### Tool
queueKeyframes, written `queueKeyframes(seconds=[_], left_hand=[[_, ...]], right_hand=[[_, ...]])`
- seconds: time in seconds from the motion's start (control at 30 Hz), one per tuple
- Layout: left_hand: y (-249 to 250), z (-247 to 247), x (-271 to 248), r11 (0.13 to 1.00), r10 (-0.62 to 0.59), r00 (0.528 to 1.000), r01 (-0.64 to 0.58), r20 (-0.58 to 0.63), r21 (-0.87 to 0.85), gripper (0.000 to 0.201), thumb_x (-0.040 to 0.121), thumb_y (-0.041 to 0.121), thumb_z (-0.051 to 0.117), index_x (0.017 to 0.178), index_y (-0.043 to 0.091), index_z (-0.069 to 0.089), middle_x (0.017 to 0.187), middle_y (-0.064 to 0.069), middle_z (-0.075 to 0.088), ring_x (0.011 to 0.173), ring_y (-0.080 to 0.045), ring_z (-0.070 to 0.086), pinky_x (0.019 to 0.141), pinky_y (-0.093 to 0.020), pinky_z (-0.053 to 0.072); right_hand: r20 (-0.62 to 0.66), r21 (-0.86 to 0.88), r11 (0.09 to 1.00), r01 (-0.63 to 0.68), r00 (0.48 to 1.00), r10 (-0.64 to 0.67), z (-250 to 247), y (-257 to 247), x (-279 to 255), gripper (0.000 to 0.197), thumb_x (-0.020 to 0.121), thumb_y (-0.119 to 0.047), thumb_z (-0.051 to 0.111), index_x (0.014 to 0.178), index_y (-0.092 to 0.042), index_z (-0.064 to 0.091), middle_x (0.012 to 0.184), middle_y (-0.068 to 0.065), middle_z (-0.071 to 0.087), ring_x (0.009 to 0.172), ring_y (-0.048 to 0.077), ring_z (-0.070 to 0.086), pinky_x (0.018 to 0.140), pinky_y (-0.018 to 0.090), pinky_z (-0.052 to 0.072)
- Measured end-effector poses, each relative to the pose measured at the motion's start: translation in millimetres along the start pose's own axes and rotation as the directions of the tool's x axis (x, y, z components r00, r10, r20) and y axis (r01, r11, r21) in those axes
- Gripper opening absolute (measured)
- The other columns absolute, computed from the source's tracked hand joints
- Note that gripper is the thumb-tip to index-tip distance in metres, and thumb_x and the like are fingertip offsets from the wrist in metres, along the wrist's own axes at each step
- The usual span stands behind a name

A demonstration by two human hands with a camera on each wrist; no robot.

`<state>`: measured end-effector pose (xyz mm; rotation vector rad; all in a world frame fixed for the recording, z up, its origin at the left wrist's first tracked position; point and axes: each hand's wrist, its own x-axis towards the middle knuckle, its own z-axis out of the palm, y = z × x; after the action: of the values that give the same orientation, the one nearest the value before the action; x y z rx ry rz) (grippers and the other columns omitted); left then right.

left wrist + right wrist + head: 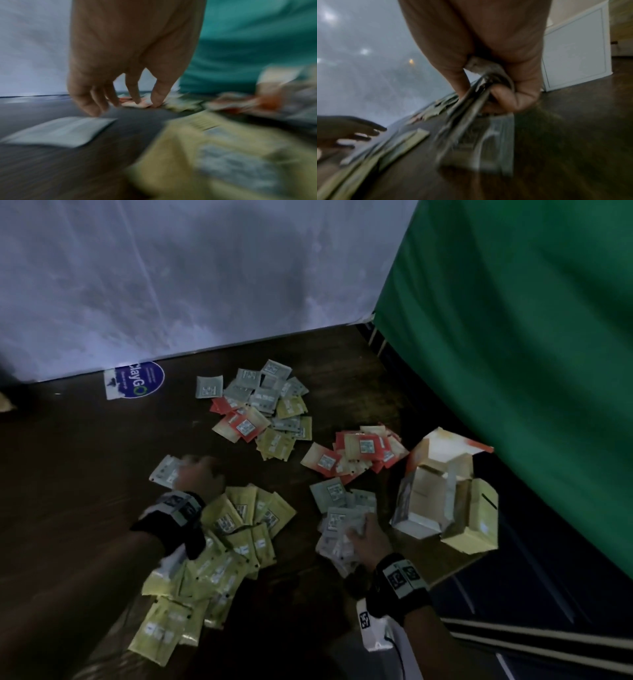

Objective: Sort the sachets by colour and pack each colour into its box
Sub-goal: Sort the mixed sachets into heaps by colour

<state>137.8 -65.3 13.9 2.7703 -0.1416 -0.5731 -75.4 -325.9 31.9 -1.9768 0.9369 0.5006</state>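
Sachets lie in heaps on a dark wooden table (85, 474): a mixed heap (263, 405) at the back, a red heap (359, 453), a yellow heap (222, 542) and a grey heap (339, 501). My right hand (366, 532) sits on the grey heap. In the right wrist view it (488, 94) grips a bundle of grey sachets (467, 115) between thumb and fingers. My left hand (198, 474), blurred, hovers by a lone grey sachet (166, 474); its fingers (133, 88) hang loose and hold nothing above that sachet (60, 131). Open boxes (445, 491) stand at the right.
A white sheet (171, 285) closes off the back of the table and a green cloth (513, 337) the right side. A round blue sticker (140, 380) is stuck near the back edge. The boxes stand close to the table's right edge.
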Motion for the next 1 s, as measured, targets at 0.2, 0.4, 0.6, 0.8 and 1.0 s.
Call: queueKeyframes(seconds=[0.2, 0.4, 0.6, 0.8, 1.0], left_hand=[[-24, -10, 28, 0.957, -0.279, 0.960, 0.276, 0.029, 0.090, 0.060, 0.081, 0.038, 0.066, 0.132, 0.014, 0.045, 0.141, -0.021, 0.028, 0.126, -0.044, 0.033, 0.104, -0.054, 0.035], [-25, -21, 26, 0.891, -0.447, 0.893, 0.450, 0.052, -0.056, 0.078, 0.076, 0.035, 0.076, 0.133, 0.000, 0.037, 0.138, -0.029, 0.034, 0.124, -0.048, 0.038, 0.103, -0.054, 0.035], [5, -48, -11, 0.978, -0.060, 0.983, 0.024, -0.172, -0.209, 0.035, 0.085, 0.003, 0.058, 0.120, 0.004, 0.060, 0.118, -0.026, 0.061, 0.109, -0.042, 0.057, 0.091, -0.044, 0.045], [92, -28, -87, 0.773, 0.429, 0.898, -0.422, -0.100, -0.474, 0.026, 0.084, 0.005, 0.065, 0.108, 0.013, 0.062, 0.099, 0.000, 0.065, 0.085, -0.011, 0.064, 0.077, -0.026, 0.055], [75, -13, -105, 0.809, 0.550, 0.820, -0.474, 0.161, -0.347, 0.047, 0.082, 0.020, 0.071, 0.125, 0.019, 0.051, 0.123, -0.001, 0.059, 0.112, -0.014, 0.058, 0.097, -0.033, 0.049]], right_hand=[[-0.236, -0.219, 0.976, -0.005, 0.971, -0.048, 21, 1, -5, 0.099, 0.081, -0.047, 0.066, 0.148, -0.010, 0.004, 0.147, 0.021, 0.013, 0.137, 0.040, 0.018, 0.111, 0.046, 0.025], [-0.271, -0.049, 0.995, 0.091, 0.957, -0.101, 24, 20, -8, 0.108, 0.070, -0.042, 0.078, 0.148, -0.016, 0.008, 0.148, 0.016, 0.012, 0.137, 0.037, 0.017, 0.109, 0.042, 0.031], [-0.398, 0.029, 0.969, 0.246, 0.892, -0.215, 16, 17, -20, 0.062, 0.074, -0.039, 0.072, 0.127, -0.017, 0.047, 0.132, 0.009, 0.037, 0.122, 0.024, 0.040, 0.096, 0.031, 0.039], [-0.187, 0.374, 0.840, 0.394, 0.919, -0.348, 18, -43, -21, 0.058, 0.086, -0.041, 0.064, 0.136, -0.020, 0.043, 0.128, -0.008, 0.049, 0.117, 0.008, 0.049, 0.095, 0.033, 0.046], [-0.311, 0.168, 0.922, 0.349, 0.906, -0.287, 4, -36, -8, 0.017, 0.091, -0.017, 0.059, 0.107, -0.010, 0.062, 0.101, 0.004, 0.062, 0.090, 0.016, 0.056, 0.075, 0.029, 0.044]])
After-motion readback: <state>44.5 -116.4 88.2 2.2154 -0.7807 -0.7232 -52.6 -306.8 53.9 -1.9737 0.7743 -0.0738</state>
